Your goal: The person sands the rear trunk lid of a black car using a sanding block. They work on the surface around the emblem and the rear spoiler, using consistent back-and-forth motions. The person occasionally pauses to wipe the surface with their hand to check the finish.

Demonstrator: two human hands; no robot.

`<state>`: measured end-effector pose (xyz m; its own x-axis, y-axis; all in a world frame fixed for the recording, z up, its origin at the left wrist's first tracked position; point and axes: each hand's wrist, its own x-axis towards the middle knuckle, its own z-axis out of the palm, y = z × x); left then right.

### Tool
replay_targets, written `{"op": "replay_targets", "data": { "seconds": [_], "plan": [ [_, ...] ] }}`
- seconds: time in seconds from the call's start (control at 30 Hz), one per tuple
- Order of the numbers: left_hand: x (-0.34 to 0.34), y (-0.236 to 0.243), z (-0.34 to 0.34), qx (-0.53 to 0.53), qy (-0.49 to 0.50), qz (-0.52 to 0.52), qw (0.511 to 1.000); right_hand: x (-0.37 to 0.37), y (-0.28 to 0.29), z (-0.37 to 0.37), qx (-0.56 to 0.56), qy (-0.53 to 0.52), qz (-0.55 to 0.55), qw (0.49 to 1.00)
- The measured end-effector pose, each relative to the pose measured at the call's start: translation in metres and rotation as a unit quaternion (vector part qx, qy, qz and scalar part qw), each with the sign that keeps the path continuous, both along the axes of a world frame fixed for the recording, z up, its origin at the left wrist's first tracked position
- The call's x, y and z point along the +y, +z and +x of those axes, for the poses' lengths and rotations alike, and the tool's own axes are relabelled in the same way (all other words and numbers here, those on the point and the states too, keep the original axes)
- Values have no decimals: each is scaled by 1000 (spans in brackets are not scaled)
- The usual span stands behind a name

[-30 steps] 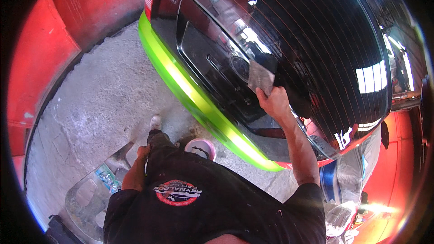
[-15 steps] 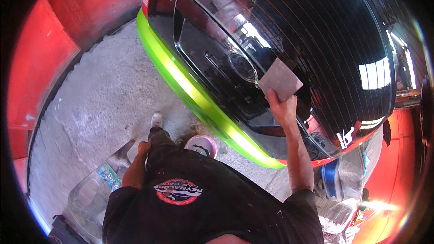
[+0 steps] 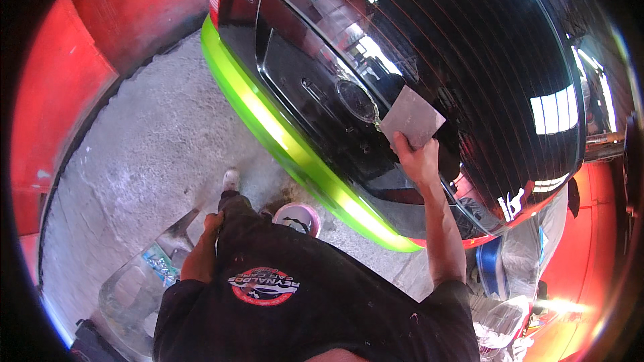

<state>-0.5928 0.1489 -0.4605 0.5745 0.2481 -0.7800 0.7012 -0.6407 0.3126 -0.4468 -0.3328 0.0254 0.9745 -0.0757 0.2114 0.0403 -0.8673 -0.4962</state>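
Observation:
My right hand (image 3: pixel 419 157) reaches forward over the rear of a black car (image 3: pixel 308 121), thumb and fingers closed on the lower edge of a flat, square, grey-brown sheet (image 3: pixel 412 117). The sheet hangs over the border between the tailgate and the rear window (image 3: pixel 483 53); whether it touches the car I cannot tell. Just left of it is a round emblem recess (image 3: pixel 355 99) with a pale, rough strip at its edge. My left hand (image 3: pixel 213 222) rests against my dark trouser leg (image 3: pixel 238 211), its fingers mostly hidden.
A bright green bumper (image 3: pixel 282 141) curves between me and the tailgate. Near my foot (image 3: pixel 231 179) a pinkish bucket (image 3: pixel 298 219) stands on the rough grey floor (image 3: pixel 154 121). Red panels (image 3: pixel 60 87) rise at left. Plastic-wrapped items (image 3: pixel 500 315) lie at lower right.
My right hand and the square sheet have shifted very slightly left and toward the far side. My left hand stays at my leg.

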Motion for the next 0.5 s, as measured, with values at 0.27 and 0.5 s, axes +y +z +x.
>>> {"op": "replay_targets", "data": {
  "seconds": [0.27, 0.5],
  "plan": [
    [2, -13, 0, 10, -22, -3, 1000, -6, -16, -9, 16, -53, 25, 998],
    [3, -3, 5, -7, -16, -19, 1000, 4, -11, -3, -23, -12, -68, 997]
  ]
}}
